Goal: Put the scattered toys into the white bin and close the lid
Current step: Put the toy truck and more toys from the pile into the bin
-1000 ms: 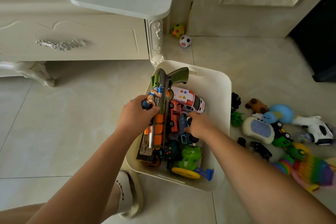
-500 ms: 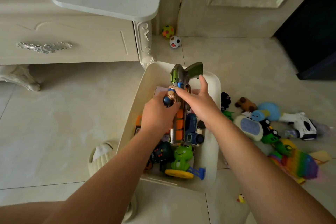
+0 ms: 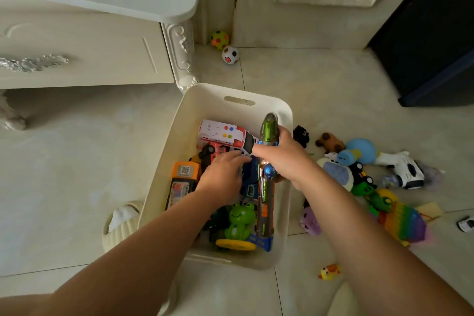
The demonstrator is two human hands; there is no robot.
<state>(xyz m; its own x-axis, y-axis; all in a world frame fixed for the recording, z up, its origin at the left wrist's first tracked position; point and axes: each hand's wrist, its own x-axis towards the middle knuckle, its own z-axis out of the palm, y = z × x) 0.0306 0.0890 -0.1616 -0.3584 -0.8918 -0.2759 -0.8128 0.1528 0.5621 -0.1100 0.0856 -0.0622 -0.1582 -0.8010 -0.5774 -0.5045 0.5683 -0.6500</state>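
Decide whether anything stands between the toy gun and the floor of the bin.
Yes: toys cover the floor of the bin. The gun, gripped by the right hand, lies along the right wall, with the blue truck and left hand beside it.

left hand (image 3: 223, 174): palm side hidden | toy gun (image 3: 266, 195): middle under right hand (image 3: 284, 159) | white car (image 3: 466, 223): cut by edge

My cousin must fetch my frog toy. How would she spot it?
Look in the open white plastic bin, at its near end. The shiny green plastic frog sits there on a yellow disc. It alone has bulging eyes and a smile.
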